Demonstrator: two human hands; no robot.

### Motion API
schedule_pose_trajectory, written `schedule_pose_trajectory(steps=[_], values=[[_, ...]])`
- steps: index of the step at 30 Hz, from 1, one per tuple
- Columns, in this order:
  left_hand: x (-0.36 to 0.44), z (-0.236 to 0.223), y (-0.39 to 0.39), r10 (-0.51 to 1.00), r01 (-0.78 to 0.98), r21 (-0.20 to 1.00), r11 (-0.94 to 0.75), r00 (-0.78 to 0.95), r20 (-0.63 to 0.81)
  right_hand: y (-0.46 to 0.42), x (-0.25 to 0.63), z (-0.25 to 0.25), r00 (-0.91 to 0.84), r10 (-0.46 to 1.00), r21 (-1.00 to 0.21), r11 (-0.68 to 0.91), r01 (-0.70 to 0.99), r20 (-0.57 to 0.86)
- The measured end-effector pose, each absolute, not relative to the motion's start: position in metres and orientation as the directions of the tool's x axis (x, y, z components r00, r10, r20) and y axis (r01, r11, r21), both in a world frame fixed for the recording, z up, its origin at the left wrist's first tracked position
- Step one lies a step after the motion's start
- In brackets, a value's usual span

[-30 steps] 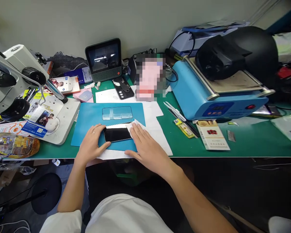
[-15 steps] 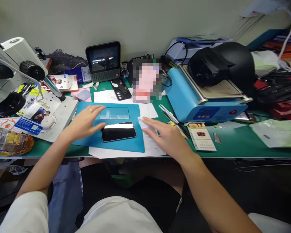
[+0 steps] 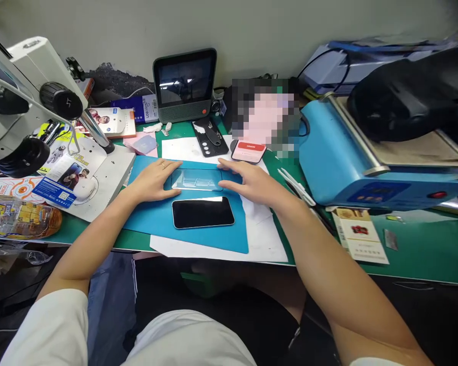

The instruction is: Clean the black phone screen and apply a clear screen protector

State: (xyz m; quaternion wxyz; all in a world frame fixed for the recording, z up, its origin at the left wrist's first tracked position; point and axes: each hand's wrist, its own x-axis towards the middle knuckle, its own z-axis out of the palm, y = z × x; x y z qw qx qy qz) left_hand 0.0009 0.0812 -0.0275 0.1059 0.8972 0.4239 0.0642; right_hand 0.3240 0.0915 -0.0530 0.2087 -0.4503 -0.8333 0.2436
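A clear glass screen protector [image 3: 197,179] lies on the blue mat [image 3: 209,239], its surface catching bright reflections. At its left end, my left hand [image 3: 152,181] has thumb and fingers spread around the corners. My right hand [image 3: 252,181] reaches to the other end in the same way, thumb and index finger apart. Whether the fingertips touch the glass I cannot tell. Just in front of the protector a phone [image 3: 203,212] rests with its dark screen up.
White paper [image 3: 267,239] lies under the mat. Behind are a black phone back cover [image 3: 209,138], a smart display [image 3: 185,84] and a phone with a pink screen [image 3: 249,151]. A microscope stand [image 3: 99,132] is left; a blue machine [image 3: 328,152] and tweezers [image 3: 295,185] are right.
Both hands have moved in to the ends of the screen protector. The white tissue at my right fingertips is no longer visible there. My view has turned left and closer.
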Motion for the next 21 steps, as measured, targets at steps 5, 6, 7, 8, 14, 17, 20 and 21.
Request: schedule_pose_trajectory(steps=[5, 6, 7, 8, 14, 17, 20, 21], values=[[0.001, -0.030, 0.089, 0.816, 0.787, 0.277, -0.551, 0.577, -0.016, 0.083, 0.328, -0.060, -0.492, 0.852, -0.611, 0.489, 0.622, 0.180], [0.001, -0.030, 0.090, 0.818, 0.786, 0.281, -0.551, 0.575, -0.006, 0.082, 0.327, -0.060, -0.486, 0.853, -0.614, 0.490, 0.619, 0.190], [0.001, -0.031, 0.090, 0.817, 0.781, 0.282, -0.557, 0.577, 0.013, 0.082, 0.325, -0.060, -0.472, 0.857, -0.621, 0.487, 0.614, 0.206], [0.001, -0.031, 0.090, 0.812, 0.773, 0.281, -0.568, 0.583, 0.037, 0.082, 0.324, -0.060, -0.449, 0.865, -0.633, 0.481, 0.607, 0.226], [0.005, -0.033, 0.083, 0.731, 0.697, 0.222, -0.682, 0.655, 0.191, 0.084, 0.320, -0.061, -0.223, 0.935, -0.773, 0.353, 0.527, 0.275], [0.004, -0.035, 0.081, 0.695, 0.672, 0.180, -0.718, 0.680, 0.235, 0.083, 0.320, -0.059, -0.216, 0.948, -0.795, 0.316, 0.518, 0.236], [0.003, -0.036, 0.081, 0.664, 0.641, 0.180, -0.746, 0.691, 0.286, 0.081, 0.320, -0.056, -0.244, 0.939, -0.803, 0.334, 0.494, 0.240], [0.003, -0.036, 0.081, 0.651, 0.623, 0.198, -0.757, 0.690, 0.317, 0.080, 0.320, -0.055, -0.254, 0.933, -0.806, 0.349, 0.478, 0.254]])
